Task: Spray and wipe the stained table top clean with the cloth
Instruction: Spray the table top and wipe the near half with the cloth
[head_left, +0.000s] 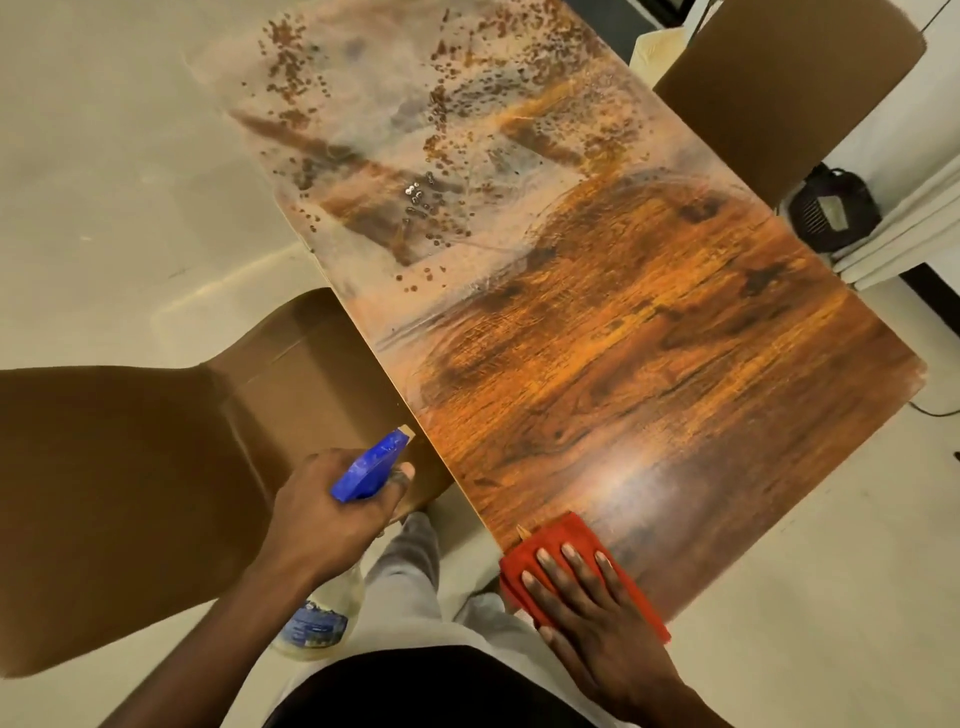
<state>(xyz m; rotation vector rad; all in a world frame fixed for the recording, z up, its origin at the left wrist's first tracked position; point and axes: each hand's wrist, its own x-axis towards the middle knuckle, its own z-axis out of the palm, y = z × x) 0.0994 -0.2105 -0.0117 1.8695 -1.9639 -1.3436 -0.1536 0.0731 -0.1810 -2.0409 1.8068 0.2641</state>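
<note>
Table top (649, 364): near half reads as clean wood grain. The stained far half (415, 156) carries whitish film, brown specks and beaded droplets, well apart from both hands. Risk, as judged: a long reach may drag that film back over the clean half, and the spray bottle (371, 467), its nozzle just beside the left table edge above the chair (130, 493), could mist the seat instead. Red cloth (566, 540) sits on the near corner, partly over the edge, and may slip off under a push; left hand (332, 519) is curled tight round the bottle's neck, right hand (597, 608) lies flat, fingers straight, pressing the cloth.
</note>
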